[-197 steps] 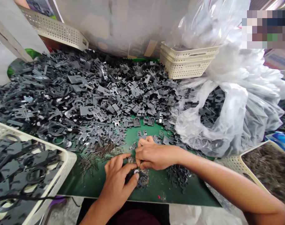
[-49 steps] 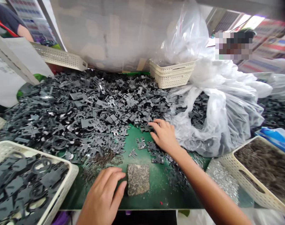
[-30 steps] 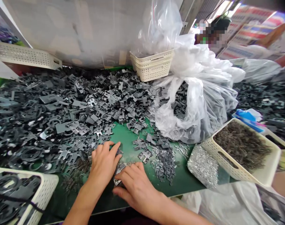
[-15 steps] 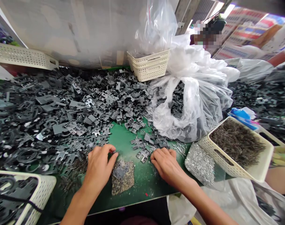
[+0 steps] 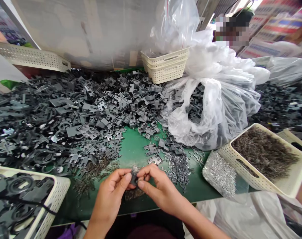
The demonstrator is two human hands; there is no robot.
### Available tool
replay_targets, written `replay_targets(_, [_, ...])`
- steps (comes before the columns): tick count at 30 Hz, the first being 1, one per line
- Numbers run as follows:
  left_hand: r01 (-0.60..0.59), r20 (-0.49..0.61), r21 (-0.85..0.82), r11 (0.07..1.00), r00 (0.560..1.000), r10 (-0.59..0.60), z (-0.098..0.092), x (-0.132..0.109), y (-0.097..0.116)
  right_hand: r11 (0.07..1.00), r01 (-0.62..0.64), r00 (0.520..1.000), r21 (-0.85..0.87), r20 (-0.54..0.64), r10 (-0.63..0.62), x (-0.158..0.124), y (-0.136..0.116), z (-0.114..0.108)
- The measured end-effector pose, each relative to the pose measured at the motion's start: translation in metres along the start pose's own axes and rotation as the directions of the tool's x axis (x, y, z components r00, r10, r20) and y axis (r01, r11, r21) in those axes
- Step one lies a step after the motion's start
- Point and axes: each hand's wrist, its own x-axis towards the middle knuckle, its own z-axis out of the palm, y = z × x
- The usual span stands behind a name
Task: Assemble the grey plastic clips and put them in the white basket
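A small dark part is held just over the speckled pad on the green desk. It is clamped between the fingers of the left hand and of the right hand. Beyond the pad, a heap of dark parts is spread.

The left hand and right hand hide most of the small dark part; the basket to their left is cut off.

A green bench carries heaped dark parts. Cream baskets, a clear bag and springs lie on it.
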Motion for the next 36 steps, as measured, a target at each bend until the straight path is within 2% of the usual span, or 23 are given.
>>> replay_targets(3, [0.043,0.052,-0.14,0.989,0.998,-0.036,0.003,-0.007,0.001,0.996,0.047,0.997,-0.081,-0.05,-0.051,-0.001,0.002,0.004])
replay_targets(7, [0.171,0.117,-0.423,0.89,0.984,-0.133,0.006,-0.012,0.002,0.963,0.198,0.973,-0.181,-0.08,-0.215,-0.001,0.001,0.005])
replay_targets(8, [0.166,0.094,-0.462,0.871,0.986,-0.138,0.006,-0.012,0.002,0.958,0.215,0.97,-0.19,-0.075,-0.233,-0.001,0.0,0.005])
replay_targets(10, [0.094,-0.021,-0.487,0.868,0.993,-0.12,0.007,-0.01,0.001,0.973,0.179,0.978,-0.148,-0.085,-0.193,-0.001,-0.001,0.006])
replay_targets(13, [0.0,-0.156,-0.44,0.898,0.985,-0.076,0.008,-0.008,-0.003,0.989,-0.015,0.995,0.148,-0.099,0.03,-0.002,0.0,0.011])
replay_targets(15, [0.0,-0.171,-0.411,0.912,0.982,-0.078,0.008,-0.007,-0.007,0.927,-0.114,0.986,0.356,-0.073,0.149,-0.003,0.001,0.016])
replay_targets(17, [0.016,-0.184,-0.404,0.915,0.978,-0.098,0.009,-0.008,-0.01,0.89,-0.146,0.978,0.432,-0.074,0.196,-0.003,0.002,0.023])
replay_targets(22, [-0.016,-0.269,-0.361,0.932,0.959,-0.088,0.01,-0.01,-0.019,0.904,-0.153,0.958,0.399,-0.166,0.235,-0.004,0.005,0.033])
replay_targets(28, [-0.108,-0.375,-0.16,0.981,0.926,0.04,0.014,-0.017,-0.022,0.861,-0.212,0.948,0.462,-0.116,0.296,-0.003,0.006,0.035])
replay_targets(32, [-0.144,-0.38,-0.087,0.986,0.919,0.101,0.015,-0.019,-0.021,0.846,-0.217,0.946,0.486,-0.109,0.305,-0.003,0.01,0.036])
replay_targets(36, [-0.157,-0.353,-0.006,0.988,0.924,0.145,0.014,-0.019,-0.021,0.921,-0.201,0.951,0.333,-0.157,0.265,-0.006,0.011,0.035])
